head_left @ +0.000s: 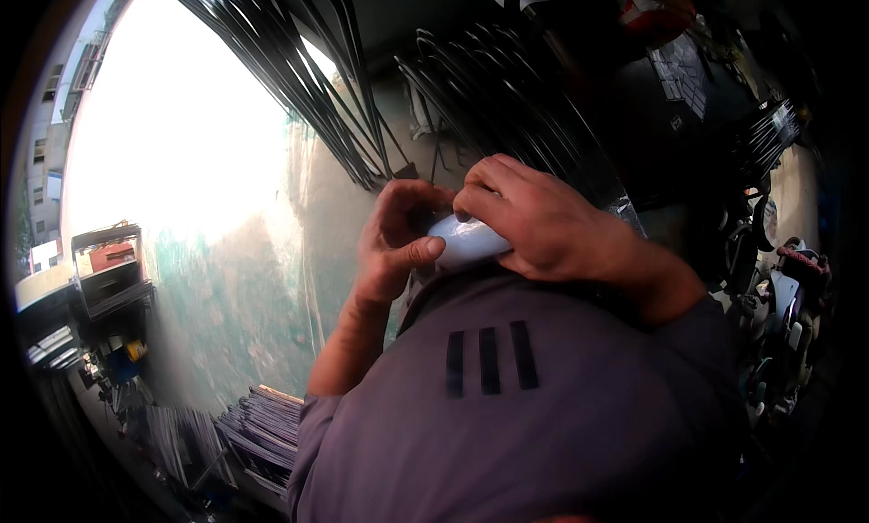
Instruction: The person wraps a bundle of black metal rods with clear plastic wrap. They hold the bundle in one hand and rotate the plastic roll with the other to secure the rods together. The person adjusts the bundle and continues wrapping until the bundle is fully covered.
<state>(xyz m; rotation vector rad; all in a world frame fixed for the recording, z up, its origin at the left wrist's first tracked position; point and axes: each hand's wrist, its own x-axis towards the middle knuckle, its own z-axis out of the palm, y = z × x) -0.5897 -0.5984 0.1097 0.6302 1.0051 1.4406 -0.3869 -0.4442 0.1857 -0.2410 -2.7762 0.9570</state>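
Observation:
Close in front of my grey shirt, both hands hold a shiny white rounded object [469, 243], smooth like plastic film; its exact kind is unclear. My left hand [391, 238] is closed around its left end, with the thumb lying along the near side. From the right, my right hand [543, 223] curls over the top and far side, fingers bent and pinching near the upper edge. Both palms hide part of the object, and what the right fingertips pinch cannot be made out.
Long dark bent rods [281, 71] lean beyond my hands, with another row of dark rods [507, 98] to their right. More rods [262, 432] lie at lower left. A metal frame [107, 261] stands at far left on the worn greenish floor [226, 315]. Mixed clutter [786, 297] fills the right edge.

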